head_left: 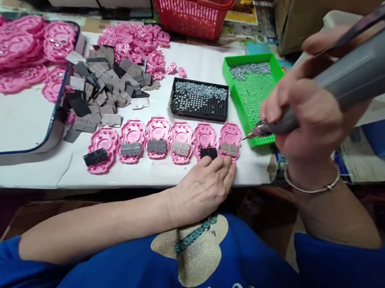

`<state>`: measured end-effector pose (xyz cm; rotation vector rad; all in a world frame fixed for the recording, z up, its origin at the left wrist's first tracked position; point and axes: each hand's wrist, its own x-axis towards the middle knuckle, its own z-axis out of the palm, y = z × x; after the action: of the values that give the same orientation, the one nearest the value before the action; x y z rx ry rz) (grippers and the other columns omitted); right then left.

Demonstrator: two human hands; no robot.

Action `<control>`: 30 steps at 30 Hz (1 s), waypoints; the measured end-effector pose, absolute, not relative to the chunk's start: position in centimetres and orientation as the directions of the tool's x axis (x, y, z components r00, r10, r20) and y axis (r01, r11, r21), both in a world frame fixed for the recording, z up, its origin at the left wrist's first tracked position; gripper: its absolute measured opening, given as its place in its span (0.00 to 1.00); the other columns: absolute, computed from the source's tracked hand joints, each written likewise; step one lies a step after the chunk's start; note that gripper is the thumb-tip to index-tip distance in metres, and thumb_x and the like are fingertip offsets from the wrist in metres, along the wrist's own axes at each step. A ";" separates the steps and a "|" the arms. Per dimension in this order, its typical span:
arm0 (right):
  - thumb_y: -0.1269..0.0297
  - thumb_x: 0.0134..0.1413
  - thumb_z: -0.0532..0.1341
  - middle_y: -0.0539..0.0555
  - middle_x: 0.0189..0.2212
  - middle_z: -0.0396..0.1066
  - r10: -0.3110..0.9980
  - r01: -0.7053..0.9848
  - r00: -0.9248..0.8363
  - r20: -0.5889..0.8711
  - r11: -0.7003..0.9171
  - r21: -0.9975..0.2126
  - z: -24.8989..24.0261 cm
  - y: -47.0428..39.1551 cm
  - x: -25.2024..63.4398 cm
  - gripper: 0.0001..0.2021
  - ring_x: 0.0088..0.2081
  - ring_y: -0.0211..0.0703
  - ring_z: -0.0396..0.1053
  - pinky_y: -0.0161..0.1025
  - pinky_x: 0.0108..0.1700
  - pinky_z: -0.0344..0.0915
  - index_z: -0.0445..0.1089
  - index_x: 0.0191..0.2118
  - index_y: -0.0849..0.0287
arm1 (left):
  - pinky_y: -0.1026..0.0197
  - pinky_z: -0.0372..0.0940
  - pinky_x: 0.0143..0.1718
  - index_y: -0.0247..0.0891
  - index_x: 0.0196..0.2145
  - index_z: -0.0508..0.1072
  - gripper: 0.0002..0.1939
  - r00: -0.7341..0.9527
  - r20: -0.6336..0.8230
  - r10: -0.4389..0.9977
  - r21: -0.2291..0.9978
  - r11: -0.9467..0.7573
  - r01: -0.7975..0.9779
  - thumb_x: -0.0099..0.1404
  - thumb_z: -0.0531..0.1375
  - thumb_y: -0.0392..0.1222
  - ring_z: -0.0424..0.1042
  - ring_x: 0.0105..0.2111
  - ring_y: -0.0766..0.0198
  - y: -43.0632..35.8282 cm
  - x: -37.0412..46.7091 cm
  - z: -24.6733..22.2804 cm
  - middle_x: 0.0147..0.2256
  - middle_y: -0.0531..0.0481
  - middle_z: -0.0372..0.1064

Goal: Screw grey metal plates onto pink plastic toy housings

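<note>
My right hand (316, 96) is wrapped round a grey electric screwdriver (374, 62), its tip just right of the rightmost pink frame (230, 135). My left hand (205, 186) rests at the table's front edge, its fingertips on the lower ends of the two rightmost frames, by a black plate (209, 153) and a beige plate (229, 149). Several pink frames stand in a row to the left, each with a small plate across its lower part. The leftmost frame (104, 141) bears a tilted black plate (95, 157).
Behind the row sit a black screw tray (197, 110) and a green tray (239, 100) of screws. Grey plates (106, 84) and pink parts (131, 44) lie heaped at the left. A white tray (27, 130) holds pink frames; a red basket (189, 14) stands behind.
</note>
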<state>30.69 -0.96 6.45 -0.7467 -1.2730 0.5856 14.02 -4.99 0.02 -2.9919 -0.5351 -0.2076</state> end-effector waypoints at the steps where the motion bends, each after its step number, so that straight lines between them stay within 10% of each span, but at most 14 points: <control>1: 0.62 0.50 0.65 0.46 0.28 0.67 0.716 0.073 0.275 0.641 0.650 -0.757 6.9 -1.0 31.3 0.11 0.19 0.31 0.59 0.36 0.20 0.54 0.68 0.41 0.53 | 0.54 0.60 0.40 0.23 0.57 0.66 0.21 0.927 0.163 0.339 -0.062 -0.934 0.352 0.71 0.54 0.40 0.67 0.45 0.54 -4.9 14.0 0.1 0.52 0.37 0.71; 11: 0.54 0.47 0.69 0.44 0.23 0.65 0.413 0.501 0.464 0.784 0.607 -0.617 3.9 0.9 42.3 0.18 0.16 0.31 0.60 0.35 0.18 0.54 0.66 0.41 0.53 | 0.55 0.60 0.37 0.26 0.53 0.71 0.18 0.902 0.305 0.305 -0.025 -0.944 0.328 0.69 0.58 0.39 0.69 0.39 0.55 -4.1 14.0 0.4 0.47 0.39 0.74; 30: 0.42 0.50 0.62 0.47 0.27 0.65 0.499 0.608 0.527 0.688 0.344 -0.715 1.8 1.0 43.6 0.27 0.22 0.35 0.61 0.39 0.32 0.62 0.55 0.48 0.51 | 0.52 0.63 0.39 0.27 0.50 0.73 0.16 0.878 0.383 0.288 -0.035 -0.945 0.325 0.67 0.59 0.38 0.70 0.42 0.51 -3.4 14.2 0.3 0.47 0.40 0.75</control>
<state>43.58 0.99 1.77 -1.2919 -1.0960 -0.0933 14.21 -3.45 0.34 -2.9488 -0.4826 -0.5781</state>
